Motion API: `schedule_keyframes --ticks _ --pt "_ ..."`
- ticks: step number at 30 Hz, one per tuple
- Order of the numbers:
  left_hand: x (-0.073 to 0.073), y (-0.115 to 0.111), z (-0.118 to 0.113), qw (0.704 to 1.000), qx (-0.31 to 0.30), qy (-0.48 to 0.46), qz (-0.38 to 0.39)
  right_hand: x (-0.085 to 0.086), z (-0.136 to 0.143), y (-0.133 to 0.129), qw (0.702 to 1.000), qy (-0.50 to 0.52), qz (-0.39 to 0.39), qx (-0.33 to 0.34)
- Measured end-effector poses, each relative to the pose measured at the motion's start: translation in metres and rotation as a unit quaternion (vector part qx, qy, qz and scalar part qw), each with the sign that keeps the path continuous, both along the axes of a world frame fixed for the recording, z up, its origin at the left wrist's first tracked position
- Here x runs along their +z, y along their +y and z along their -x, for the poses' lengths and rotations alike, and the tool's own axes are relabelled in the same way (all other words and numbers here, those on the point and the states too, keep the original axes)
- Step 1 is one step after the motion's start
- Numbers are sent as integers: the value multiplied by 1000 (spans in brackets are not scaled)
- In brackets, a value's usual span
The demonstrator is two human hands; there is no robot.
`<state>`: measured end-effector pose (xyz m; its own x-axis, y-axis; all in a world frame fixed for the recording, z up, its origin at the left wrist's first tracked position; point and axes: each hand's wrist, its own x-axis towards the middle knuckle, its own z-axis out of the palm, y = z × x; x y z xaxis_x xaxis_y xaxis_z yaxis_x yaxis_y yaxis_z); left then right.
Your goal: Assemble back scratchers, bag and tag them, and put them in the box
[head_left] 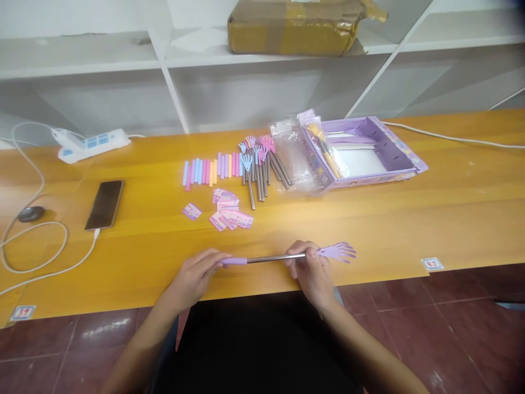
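Observation:
A back scratcher with a purple handle, a metal rod and a purple claw lies level across both hands near the table's front edge. My left hand is closed on the end of its purple handle. Around the rod, just below the claw, my right hand has its fingers closed. Beyond the hands lie a loose pile of pink and purple cards, a row of coloured tubes and several metal rods with coloured claws.
A purple box holds a packaged yellow scratcher, with clear bags beside it. At left are a phone, a power strip and cables. A taped carton rests on the shelf.

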<state>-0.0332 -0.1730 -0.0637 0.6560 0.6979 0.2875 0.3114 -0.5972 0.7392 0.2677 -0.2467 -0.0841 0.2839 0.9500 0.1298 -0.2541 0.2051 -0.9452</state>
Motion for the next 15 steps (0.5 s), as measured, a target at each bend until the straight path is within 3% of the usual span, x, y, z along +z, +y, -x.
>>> schedule_keyframes --ticks 12,15 --pt "-2 -2 4 1000 -12 -5 29 -6 -5 0 999 7 -26 38" --pt "-2 -2 2 1000 8 0 26 -6 -10 5 998 9 12 54"
